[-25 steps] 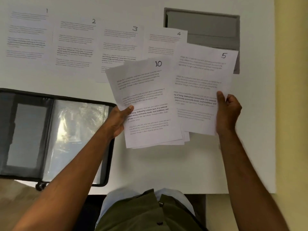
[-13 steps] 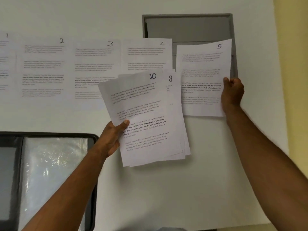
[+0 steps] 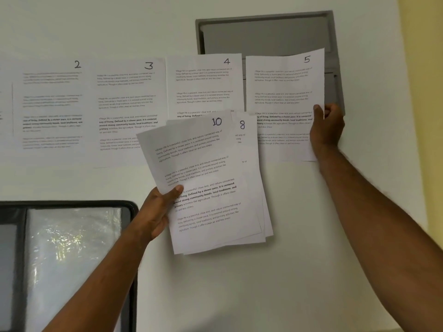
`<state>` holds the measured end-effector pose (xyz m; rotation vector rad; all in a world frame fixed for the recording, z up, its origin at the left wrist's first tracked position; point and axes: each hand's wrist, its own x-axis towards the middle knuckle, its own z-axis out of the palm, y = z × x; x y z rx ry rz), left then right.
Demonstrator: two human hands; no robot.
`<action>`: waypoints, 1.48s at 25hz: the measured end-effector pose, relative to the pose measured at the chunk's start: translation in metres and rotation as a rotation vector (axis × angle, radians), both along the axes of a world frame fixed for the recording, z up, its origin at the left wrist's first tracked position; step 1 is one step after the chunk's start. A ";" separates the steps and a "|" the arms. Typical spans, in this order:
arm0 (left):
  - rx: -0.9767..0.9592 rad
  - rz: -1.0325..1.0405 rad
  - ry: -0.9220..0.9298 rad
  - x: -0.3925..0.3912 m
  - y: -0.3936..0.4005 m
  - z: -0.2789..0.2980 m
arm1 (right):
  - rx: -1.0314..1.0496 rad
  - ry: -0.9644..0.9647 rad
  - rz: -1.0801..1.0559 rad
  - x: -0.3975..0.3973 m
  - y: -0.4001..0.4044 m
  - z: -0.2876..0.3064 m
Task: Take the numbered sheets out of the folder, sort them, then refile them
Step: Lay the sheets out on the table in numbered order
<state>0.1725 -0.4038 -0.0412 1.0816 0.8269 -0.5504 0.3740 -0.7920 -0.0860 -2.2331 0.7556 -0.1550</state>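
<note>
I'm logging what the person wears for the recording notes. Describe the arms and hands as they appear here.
Both forearms are bare right up to the frame's edge, with no sleeve in view. The left hand and right hand wear no gloves, and no ring, watch, bracelet or band shows on either hand or wrist. No markings are visible on them.
</note>
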 end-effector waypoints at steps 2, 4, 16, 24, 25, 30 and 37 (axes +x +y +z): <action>-0.004 -0.001 0.007 -0.002 0.000 0.000 | -0.074 -0.018 -0.036 -0.011 0.004 0.004; -0.014 0.009 0.016 -0.004 -0.001 0.002 | -0.067 -0.077 -0.053 -0.032 0.020 0.012; -0.081 0.011 0.020 -0.033 0.002 0.026 | 0.742 0.337 0.244 -0.194 0.104 0.099; -0.075 0.056 0.018 -0.048 0.000 0.032 | 0.697 0.227 0.182 -0.195 0.112 0.117; -0.071 0.063 0.019 -0.048 0.000 0.032 | 0.702 0.217 0.172 -0.195 0.112 0.115; -0.084 0.092 0.021 -0.044 0.003 0.029 | 0.689 0.219 0.188 -0.199 0.103 0.107; -0.123 0.126 0.031 -0.040 0.001 0.025 | 0.666 0.166 0.140 -0.202 0.099 0.110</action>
